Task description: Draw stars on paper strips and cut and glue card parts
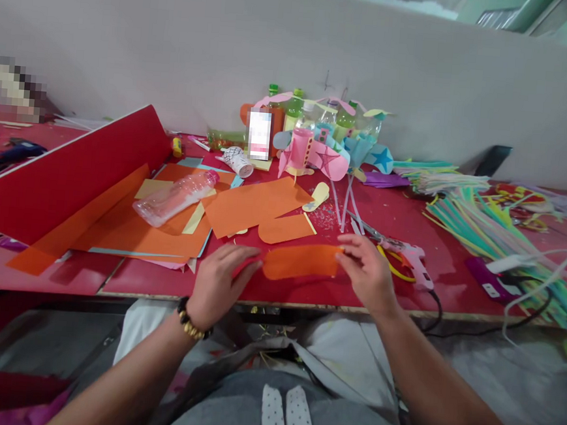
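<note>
A rounded strip of orange paper (301, 262) is held just above the front of the red table. My right hand (368, 271) pinches its right end between thumb and fingers. At the other end is my left hand (222, 280), wearing a beaded bracelet, thumb and fingers apart; whether its fingertips touch the paper is unclear. Right behind the strip lies another rounded orange piece (286, 228) with a pale yellow edge. Beyond that is a larger orange sheet (257, 204). A pale yellow rounded cutout (317, 197) lies beside the sheet.
A clear plastic bottle (174, 198) lies on stacked paper at left, near a red board (71, 169). Bottle-and-paper models (312, 149) stand at the back. A pink glue gun (414, 259), yellow-handled scissors (394, 264), a purple power strip (491, 281) and pastel sticks (478, 228) lie right.
</note>
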The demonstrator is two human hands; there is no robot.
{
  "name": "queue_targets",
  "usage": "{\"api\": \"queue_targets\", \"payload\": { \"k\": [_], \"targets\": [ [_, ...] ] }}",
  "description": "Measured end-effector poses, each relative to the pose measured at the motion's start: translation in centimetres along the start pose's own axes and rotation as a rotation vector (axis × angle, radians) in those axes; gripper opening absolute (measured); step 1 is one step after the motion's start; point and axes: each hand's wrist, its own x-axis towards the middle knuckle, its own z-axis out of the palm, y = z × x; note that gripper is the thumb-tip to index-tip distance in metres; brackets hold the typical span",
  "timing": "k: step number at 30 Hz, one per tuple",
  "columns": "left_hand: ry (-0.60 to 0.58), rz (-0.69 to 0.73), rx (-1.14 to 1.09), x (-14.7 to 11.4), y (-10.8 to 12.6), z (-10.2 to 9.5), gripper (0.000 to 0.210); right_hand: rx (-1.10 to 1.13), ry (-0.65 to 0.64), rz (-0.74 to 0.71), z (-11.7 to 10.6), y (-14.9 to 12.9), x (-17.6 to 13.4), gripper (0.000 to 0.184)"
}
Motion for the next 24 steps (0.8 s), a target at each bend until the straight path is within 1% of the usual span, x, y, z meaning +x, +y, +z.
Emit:
{"api": "queue_targets", "payload": {
  "k": [2, 4, 7, 10, 14, 17, 18, 19, 22, 23, 24],
  "targets": [
    [-0.089, 0.014, 0.123, 3.0, -0.8, 0.6, 0.023, 0.101, -0.06, 0.101, 0.2, 1.3, 2.5, 0.025],
    [-0.168, -0.007, 0.209, 6.0, -1.4, 1.5, 0.027, 0.183, -0.108, 0.18, 0.7, 2.8, 4.7, 0.022],
    [-0.366, -0.045, 0.301, 9.5, -1.8, 3.3, 0.031, 0.237, -0.157, 0.277, 1.4, 4.8, 6.6, 0.022],
    [-0.458, -0.063, 0.317, 11.2, -2.1, 4.9, 0.032, 0.213, -0.2, 0.267, 1.9, 6.0, 7.0, 0.021],
    [-0.497, -0.132, 0.313, 11.9, -3.2, 6.3, 0.033, 0.154, -0.189, 0.215, 2.0, 6.8, 6.6, 0.024],
    [-0.501, -0.164, 0.285, 11.9, -3.6, 6.1, 0.02, 0.144, -0.18, 0.213, 2.0, 6.9, 6.3, 0.031],
    [-0.474, -0.166, 0.274, 11.8, -3.4, 5.7, 0.015, 0.144, -0.176, 0.214, 2.0, 6.8, 6.3, 0.032],
    [-0.425, -0.159, 0.266, 11.5, -3.0, 5.3, 0.012, 0.145, -0.174, 0.218, 2.0, 6.7, 6.3, 0.033],
    [-0.186, -0.074, 0.289, 10.1, -1.1, 4.0, 0.009, 0.148, -0.192, 0.241, 2.2, 6.3, 6.2, 0.036],
    [-0.14, -0.032, 0.324, 9.4, -0.4, 3.8, 0.012, 0.145, -0.197, 0.238, 2.2, 6.2, 6.2, 0.036],
    [-0.134, 0.018, 0.357, 8.7, 0.3, 3.8, 0.014, 0.14, -0.198, 0.227, 2.3, 5.9, 6.2, 0.036]
  ]
}}
